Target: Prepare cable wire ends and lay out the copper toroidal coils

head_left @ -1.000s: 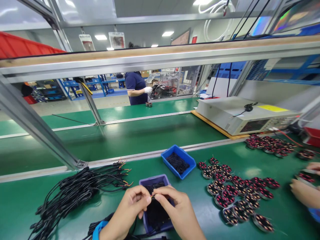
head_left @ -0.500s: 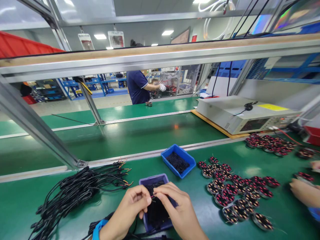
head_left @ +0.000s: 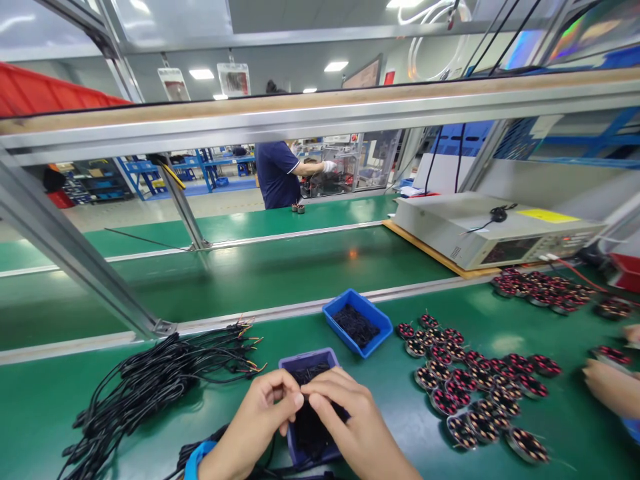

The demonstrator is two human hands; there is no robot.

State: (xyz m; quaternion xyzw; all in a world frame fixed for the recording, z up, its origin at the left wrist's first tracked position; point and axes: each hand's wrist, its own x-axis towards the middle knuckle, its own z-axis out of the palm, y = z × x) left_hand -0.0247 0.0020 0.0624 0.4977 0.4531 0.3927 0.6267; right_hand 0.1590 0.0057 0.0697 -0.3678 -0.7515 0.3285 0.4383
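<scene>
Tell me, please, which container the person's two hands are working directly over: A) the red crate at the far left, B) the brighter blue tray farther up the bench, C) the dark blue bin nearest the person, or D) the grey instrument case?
C: the left hand and right hand meet directly above the dark blue bin, while the brighter blue tray sits farther up the bench.

1. At 6 o'clock, the left hand (head_left: 253, 420) and right hand (head_left: 357, 427) covered the fingertips' contact, so any held item was hidden.
2. The blue-purple bin (head_left: 307, 358) was partly hidden behind both hands; its dark contents were too small to tell apart.
3. At 3 o'clock, a co-worker's hand (head_left: 610, 390) was cut off by the right edge.
4. At 12 o'clock, a distant worker's (head_left: 275, 175) head was hidden behind an aluminium rail (head_left: 320, 123).
5. At 4 o'clock, the windings of the round coils (head_left: 463, 432) were too small to resolve.
</scene>
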